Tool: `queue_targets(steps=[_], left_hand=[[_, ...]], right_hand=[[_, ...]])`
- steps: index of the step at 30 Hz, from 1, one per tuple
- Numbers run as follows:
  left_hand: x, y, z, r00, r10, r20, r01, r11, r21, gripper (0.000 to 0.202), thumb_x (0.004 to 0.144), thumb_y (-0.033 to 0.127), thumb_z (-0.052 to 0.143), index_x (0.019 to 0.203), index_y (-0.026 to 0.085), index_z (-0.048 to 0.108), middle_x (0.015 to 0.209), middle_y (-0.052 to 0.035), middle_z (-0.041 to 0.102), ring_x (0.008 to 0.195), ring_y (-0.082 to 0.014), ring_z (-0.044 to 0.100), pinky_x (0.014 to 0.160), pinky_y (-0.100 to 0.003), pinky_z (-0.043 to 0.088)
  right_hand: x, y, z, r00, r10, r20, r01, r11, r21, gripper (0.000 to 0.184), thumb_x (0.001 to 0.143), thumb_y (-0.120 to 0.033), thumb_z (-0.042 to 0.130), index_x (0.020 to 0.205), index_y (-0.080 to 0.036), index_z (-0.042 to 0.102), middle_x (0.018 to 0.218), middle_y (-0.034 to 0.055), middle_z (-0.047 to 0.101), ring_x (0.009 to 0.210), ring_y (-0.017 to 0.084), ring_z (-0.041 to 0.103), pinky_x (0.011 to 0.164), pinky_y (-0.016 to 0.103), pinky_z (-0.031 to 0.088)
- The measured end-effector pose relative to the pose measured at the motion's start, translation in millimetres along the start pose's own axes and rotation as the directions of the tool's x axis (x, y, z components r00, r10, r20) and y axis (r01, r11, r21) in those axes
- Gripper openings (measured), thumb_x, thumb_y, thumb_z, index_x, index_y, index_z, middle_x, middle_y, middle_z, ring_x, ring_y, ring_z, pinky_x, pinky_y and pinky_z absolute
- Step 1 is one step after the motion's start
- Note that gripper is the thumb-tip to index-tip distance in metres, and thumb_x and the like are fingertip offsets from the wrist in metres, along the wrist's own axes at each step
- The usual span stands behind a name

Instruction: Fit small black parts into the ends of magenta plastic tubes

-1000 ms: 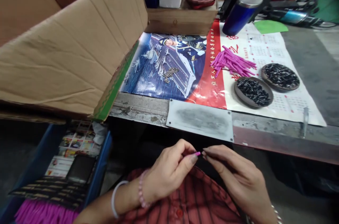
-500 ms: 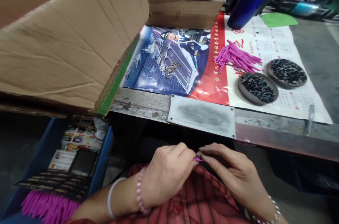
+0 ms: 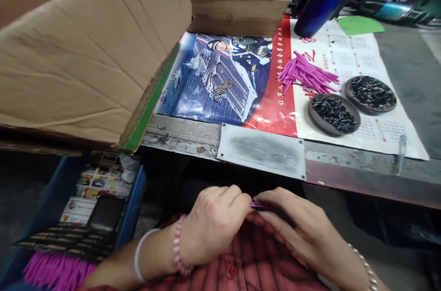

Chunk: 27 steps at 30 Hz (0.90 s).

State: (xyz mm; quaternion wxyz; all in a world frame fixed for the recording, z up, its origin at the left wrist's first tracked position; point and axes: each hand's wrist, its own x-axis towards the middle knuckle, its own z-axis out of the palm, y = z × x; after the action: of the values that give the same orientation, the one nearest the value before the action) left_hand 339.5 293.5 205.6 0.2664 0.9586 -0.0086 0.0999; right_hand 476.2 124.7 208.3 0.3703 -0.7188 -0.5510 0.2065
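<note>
on the grey table [image 3: 403, 50], two round brown dishes [image 3: 314, 121] hold thin black pieces [image 3: 333, 114]; below, left hand [image 3: 213, 224] pinches a slim magenta stick [image 3: 256, 205], right hand [image 3: 306, 231] half-curled, grip unclear.

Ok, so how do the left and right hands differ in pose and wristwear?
The left hand is more curled; the right hand is more outstretched. The left hand's arm wears pink beads and a white band; the right hand's arm shows one pale bracelet. Both hands are at a small pink piece.
</note>
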Motion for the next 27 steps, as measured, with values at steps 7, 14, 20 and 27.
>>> queue_targets(steps=[7,14,20,27], left_hand=[[3,-2,-1.1,0.997,0.045,-0.067,-0.045,0.999,-0.006,0.018,0.102,0.015,0.049,0.095,0.015,0.065,0.074,-0.0021,0.064,0.064,-0.0186,0.059,0.058,-0.032,0.043],[6,-3,-0.1,0.995,0.064,-0.078,-0.064,0.998,0.01,0.018,0.1,0.011,0.049,0.096,0.013,0.066,0.073,-0.0025,0.063,0.064,-0.0189,0.058,0.059,-0.032,0.042],[3,-3,0.4,0.994,0.075,-0.084,-0.073,0.997,0.029,0.016,0.1,0.011,0.051,0.095,0.013,0.066,0.073,-0.0023,0.062,0.063,-0.0187,0.056,0.058,-0.032,0.041],[2,-6,1.1,0.99,0.093,-0.103,-0.082,0.991,0.103,0.017,0.1,0.011,0.05,0.096,0.011,0.066,0.072,-0.0023,0.062,0.063,-0.018,0.056,0.058,-0.032,0.041]], right_hand=[[0,8,-1,0.963,0.262,0.064,-0.27,0.926,0.265,0.01,0.098,-0.03,0.061,0.098,-0.024,0.069,0.086,-0.002,0.075,0.076,0.011,0.071,0.07,0.016,0.054],[7,2,4,0.941,0.315,0.121,-0.336,0.907,0.253,0.028,0.101,-0.032,0.05,0.078,-0.02,0.058,0.07,-0.0018,0.063,0.062,0.011,0.057,0.06,0.02,0.045],[12,4,5,0.926,0.342,0.157,-0.374,0.883,0.283,0.032,0.1,-0.033,0.047,0.071,-0.02,0.05,0.065,-0.0029,0.054,0.06,0.011,0.049,0.057,0.021,0.04],[15,4,9,0.917,0.368,0.157,-0.4,0.855,0.329,0.035,0.1,-0.039,0.05,0.071,-0.02,0.052,0.065,-0.0018,0.056,0.06,0.012,0.05,0.056,0.022,0.041]])
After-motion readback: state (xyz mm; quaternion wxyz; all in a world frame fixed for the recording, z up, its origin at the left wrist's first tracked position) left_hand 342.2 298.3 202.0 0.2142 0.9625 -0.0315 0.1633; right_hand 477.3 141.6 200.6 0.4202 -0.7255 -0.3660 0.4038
